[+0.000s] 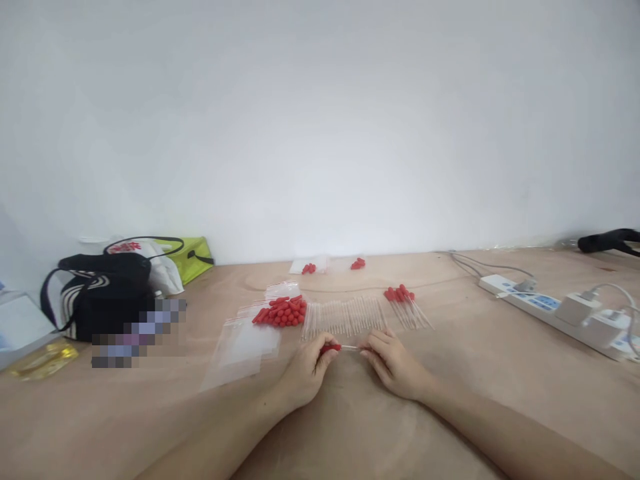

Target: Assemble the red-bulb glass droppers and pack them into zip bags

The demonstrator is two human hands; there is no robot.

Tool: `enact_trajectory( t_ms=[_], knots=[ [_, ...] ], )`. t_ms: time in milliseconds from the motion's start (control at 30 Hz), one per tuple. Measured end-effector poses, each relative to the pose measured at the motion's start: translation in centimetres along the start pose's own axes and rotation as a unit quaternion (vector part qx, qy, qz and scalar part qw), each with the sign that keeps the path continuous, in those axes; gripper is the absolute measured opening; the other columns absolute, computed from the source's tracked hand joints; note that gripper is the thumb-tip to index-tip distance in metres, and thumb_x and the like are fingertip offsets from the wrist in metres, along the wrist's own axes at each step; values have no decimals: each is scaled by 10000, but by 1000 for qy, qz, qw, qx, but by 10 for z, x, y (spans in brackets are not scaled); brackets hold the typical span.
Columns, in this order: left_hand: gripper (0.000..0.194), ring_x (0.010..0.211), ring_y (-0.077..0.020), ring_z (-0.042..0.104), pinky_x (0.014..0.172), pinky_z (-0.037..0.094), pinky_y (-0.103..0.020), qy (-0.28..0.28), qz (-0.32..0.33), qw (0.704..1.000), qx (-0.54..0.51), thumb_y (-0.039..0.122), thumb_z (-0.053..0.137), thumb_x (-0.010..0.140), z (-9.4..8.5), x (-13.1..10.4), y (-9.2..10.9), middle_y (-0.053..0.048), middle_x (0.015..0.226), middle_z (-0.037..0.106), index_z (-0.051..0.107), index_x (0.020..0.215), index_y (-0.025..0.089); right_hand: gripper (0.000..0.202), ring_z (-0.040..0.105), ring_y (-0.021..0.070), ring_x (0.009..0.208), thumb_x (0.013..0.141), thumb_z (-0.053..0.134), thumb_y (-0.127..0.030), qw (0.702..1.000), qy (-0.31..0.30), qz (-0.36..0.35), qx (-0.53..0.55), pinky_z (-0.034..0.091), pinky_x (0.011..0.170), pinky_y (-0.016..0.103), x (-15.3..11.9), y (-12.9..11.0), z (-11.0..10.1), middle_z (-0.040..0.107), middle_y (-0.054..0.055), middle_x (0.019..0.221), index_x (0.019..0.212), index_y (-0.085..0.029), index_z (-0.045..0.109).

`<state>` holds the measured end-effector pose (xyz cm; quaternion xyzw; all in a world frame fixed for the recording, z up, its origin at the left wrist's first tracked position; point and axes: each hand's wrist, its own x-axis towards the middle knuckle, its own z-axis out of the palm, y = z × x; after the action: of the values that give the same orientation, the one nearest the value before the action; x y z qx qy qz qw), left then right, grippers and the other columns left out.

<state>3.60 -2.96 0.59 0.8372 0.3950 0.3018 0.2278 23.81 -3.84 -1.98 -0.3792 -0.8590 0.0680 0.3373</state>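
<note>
Together, both hands (pixel 311 372) (pixel 395 365) pinch, thumbs inward.

Landmark is the stick row (pixel 345 319), on the worktop (pixel 350 427). Just left of the row: cap pile (pixel 284 313), with zip bags (pixel 240 353) reaching further left and forward. Just right of the row: capped sticks (pixel 407 307); power strip (pixel 543 308) well to the right. Behind the row, towards the wall (pixel 320 133): two small cap clusters (pixel 358 264). Far left of the row: handbag (pixel 110 300).
</note>
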Motion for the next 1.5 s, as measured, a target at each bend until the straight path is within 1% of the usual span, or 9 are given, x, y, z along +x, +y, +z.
enact_trajectory(
  t_ms=[133,300,467,633,833,1067,1300,1400,1500],
  knots=[
    [142,665,-139,545,621,412,-239,1,13,1000,1,187,406,831,1,0,1,-8,736,601,547,829,165,166,499,129,676,855,362,-168,1000,3,-5,1,320,645,278,-1,1,0,574,25,752,870,-175,527],
    [167,643,-138,551,610,412,-236,14,51,998,14,206,430,830,3,-1,-2,-14,702,612,586,786,168,207,504,120,629,862,371,-203,1000,3,-18,-5,284,648,286,-2,3,-2,603,22,726,898,-194,574],
    [198,635,-139,543,601,410,-232,-10,81,996,31,209,415,834,1,-4,0,-20,671,595,596,765,166,201,516,104,619,843,406,-187,999,-12,-26,-23,243,656,287,0,3,-5,631,3,731,908,-219,593],
    [202,624,-135,535,591,409,-229,-22,87,994,54,220,407,840,0,-5,2,-19,679,592,593,778,175,211,491,104,602,821,398,-159,995,-16,-48,-82,208,630,292,2,-1,-6,616,6,715,833,-207,602],
    [198,606,-133,514,570,403,-227,-29,129,988,74,226,399,843,6,-6,-7,-31,678,571,579,794,159,201,422,101,547,782,392,-121,992,9,-58,-109,194,612,289,-3,-7,-2,566,-3,634,771,-184,583],
    [182,632,-136,524,585,408,-227,-28,157,985,63,234,403,845,8,-7,-14,-39,720,578,570,819,167,208,443,105,559,802,369,-136,995,12,-41,-88,203,612,272,-1,-12,4,560,1,618,707,-176,550],
    [191,655,-139,539,605,425,-230,-40,183,978,89,208,377,858,5,-3,-16,-46,739,581,559,829,160,211,467,102,588,831,359,-150,997,-14,-11,-72,213,629,273,5,-13,8,588,2,668,738,-180,546],
    [203,689,-149,549,636,438,-246,-31,182,977,106,199,372,863,2,1,-18,-54,762,588,570,853,158,188,472,120,642,827,390,-172,994,-19,-12,-104,208,630,285,10,-15,3,592,6,687,741,-186,556],
    [189,740,-158,554,682,449,-262,-23,172,979,106,200,399,858,-1,1,-21,-50,798,594,581,905,181,141,463,159,715,794,446,-198,986,-24,-36,-163,198,634,306,11,-17,-2,594,18,711,727,-197,571]
  ],
)
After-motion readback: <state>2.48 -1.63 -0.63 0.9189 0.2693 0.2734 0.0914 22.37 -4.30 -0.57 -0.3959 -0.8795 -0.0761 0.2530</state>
